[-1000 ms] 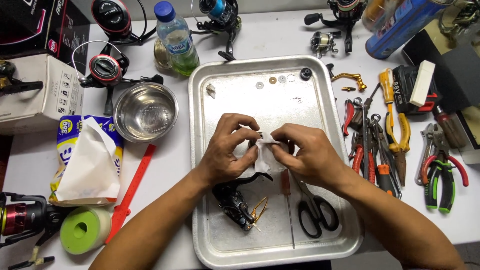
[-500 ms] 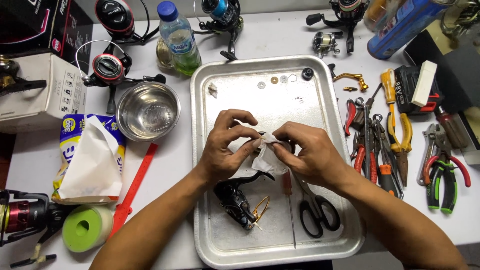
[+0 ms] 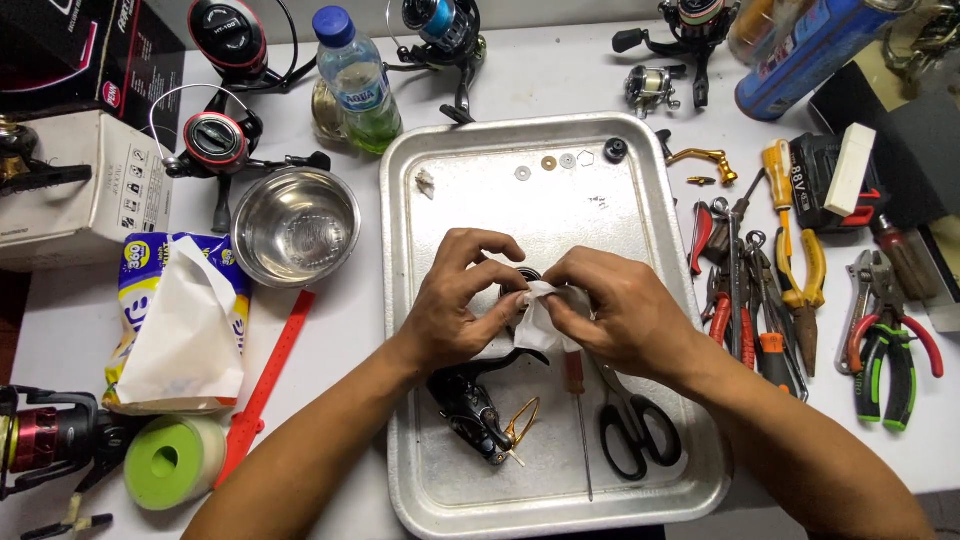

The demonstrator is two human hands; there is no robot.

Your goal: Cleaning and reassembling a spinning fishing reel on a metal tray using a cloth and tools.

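Over the middle of a metal tray (image 3: 420,200), my left hand (image 3: 460,305) and my right hand (image 3: 610,310) meet, both pinching a small white tissue (image 3: 537,315) wrapped around a small dark round part that is mostly hidden by the fingers. Below my hands in the tray lie a black fishing reel body (image 3: 470,405) with a gold wire bail, a thin screwdriver (image 3: 577,400) and black-handled scissors (image 3: 635,430). Small washers (image 3: 548,163) and a black cap (image 3: 615,150) sit near the tray's far edge.
Left of the tray stand a steel bowl (image 3: 295,225), a tissue pack (image 3: 180,320), a green tape roll (image 3: 175,460), a water bottle (image 3: 355,85) and several reels. Pliers and screwdrivers (image 3: 780,280) lie to the right, a blue can (image 3: 810,45) behind.
My fingers shifted slightly around the tissue and part; my hands stay in the same place over the tray.
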